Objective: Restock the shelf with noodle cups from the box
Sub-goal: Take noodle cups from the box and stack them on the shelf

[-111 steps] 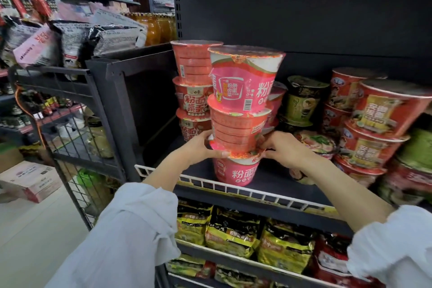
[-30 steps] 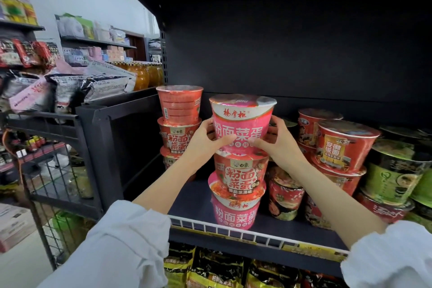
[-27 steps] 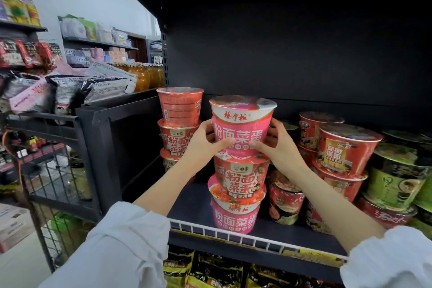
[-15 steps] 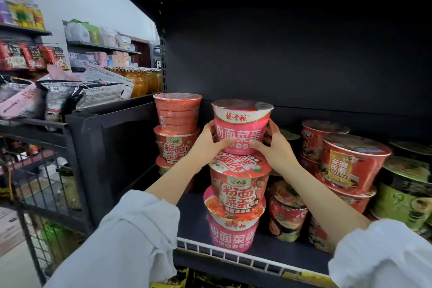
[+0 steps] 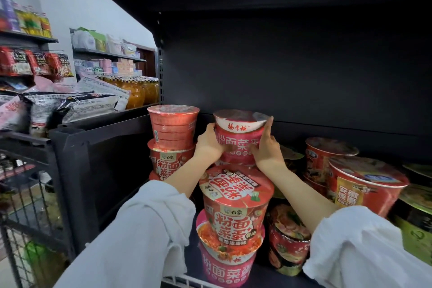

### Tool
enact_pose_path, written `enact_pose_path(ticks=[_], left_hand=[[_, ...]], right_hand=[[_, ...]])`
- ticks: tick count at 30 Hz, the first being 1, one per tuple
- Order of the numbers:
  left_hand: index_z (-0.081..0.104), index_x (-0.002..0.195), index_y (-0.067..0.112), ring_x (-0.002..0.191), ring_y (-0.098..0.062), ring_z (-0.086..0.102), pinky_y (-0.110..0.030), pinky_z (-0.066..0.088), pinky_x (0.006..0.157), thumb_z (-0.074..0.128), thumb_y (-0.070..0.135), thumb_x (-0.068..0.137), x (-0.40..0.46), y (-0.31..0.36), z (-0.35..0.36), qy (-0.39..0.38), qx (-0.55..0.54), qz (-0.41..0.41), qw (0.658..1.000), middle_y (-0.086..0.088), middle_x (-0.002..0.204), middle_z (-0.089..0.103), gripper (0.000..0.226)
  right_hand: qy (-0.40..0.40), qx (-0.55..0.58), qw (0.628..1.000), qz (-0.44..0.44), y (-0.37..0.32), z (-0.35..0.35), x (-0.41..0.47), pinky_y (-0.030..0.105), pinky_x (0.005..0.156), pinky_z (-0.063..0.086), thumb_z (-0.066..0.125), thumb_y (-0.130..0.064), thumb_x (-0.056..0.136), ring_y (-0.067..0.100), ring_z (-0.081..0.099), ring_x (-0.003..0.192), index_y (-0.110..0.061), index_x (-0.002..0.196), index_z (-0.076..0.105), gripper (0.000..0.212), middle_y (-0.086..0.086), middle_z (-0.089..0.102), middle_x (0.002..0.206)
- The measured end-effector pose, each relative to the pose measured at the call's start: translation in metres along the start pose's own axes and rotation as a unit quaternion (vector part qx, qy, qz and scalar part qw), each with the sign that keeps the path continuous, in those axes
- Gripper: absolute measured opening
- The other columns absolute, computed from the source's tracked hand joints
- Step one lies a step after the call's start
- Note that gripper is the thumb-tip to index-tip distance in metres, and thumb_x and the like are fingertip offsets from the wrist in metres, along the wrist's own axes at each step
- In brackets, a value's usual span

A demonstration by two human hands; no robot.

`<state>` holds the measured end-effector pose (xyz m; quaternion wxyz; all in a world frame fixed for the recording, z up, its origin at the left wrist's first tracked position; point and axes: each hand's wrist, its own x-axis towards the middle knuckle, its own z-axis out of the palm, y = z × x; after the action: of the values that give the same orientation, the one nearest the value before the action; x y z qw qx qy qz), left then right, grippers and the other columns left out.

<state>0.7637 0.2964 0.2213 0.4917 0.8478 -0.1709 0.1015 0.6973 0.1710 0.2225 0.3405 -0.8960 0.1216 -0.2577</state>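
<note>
Head view: left hand [image 5: 208, 142] and right hand [image 5: 266, 147] clasp the pink noodle cup [image 5: 239, 137] from opposite sides, apparently to steady it behind the front stack [image 5: 233, 217] on the shelf [image 5: 268, 273].

Noodle cup [image 5: 238, 140] atop front stack [image 5: 231, 224]

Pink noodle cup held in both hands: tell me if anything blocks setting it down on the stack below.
Nothing visible does. The left hand and right hand hold the pink noodle cup directly above the red foil-lidded cup; that lid is bare, with neighbouring stacks off to either side.
</note>
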Motion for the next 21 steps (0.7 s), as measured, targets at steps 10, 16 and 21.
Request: enact_pose_path(ticks=[10, 16, 21], left_hand=[[0.059, 0.112, 0.007, 0.094, -0.016, 0.061, -0.019, 0.040, 0.075, 0.060, 0.009, 0.087, -0.030, -0.036, -0.040, 0.129, 0.013, 0.064, 0.990, -0.009, 0.106, 0.067, 0.025], [0.056, 0.109, 0.005, 0.103, -0.024, 0.057, -0.026, 0.041, 0.079, 0.056, 0.012, 0.088, -0.024, -0.089, -0.096, 0.184, 0.021, 0.009, 0.983, -0.012, 0.112, 0.060, 0.022], [0.035, 0.138, 0.004, 0.127, -0.027, 0.044, -0.030, 0.037, 0.100, 0.063, 0.022, 0.087, -0.002, -0.127, -0.134, 0.061, 0.047, -0.056, 0.995, -0.014, 0.141, 0.041, 0.061]], right_hand=[[0.043, 0.047, 0.992, -0.105, -0.045, 0.017, -0.035, 0.032, 0.086, 0.046, 0.060, -0.014, 0.088, 0.026, 0.051, 0.110, -0.004, 0.132, 0.037, 0.050, 0.016, 0.045, 0.128], [-0.112, 0.092, 0.988, -0.051, -0.098, 0.058, -0.039, 0.030, 0.083, 0.042, 0.059, -0.019, 0.089, 0.022, 0.057, 0.102, -0.013, 0.131, 0.041, 0.046, 0.009, 0.059, 0.114], [-0.066, -0.003, 0.993, -0.097, -0.130, 0.090, -0.021, 0.032, 0.091, 0.039, 0.053, -0.014, 0.088, 0.032, 0.050, 0.114, -0.014, 0.134, 0.040, 0.048, 0.017, 0.049, 0.122]])
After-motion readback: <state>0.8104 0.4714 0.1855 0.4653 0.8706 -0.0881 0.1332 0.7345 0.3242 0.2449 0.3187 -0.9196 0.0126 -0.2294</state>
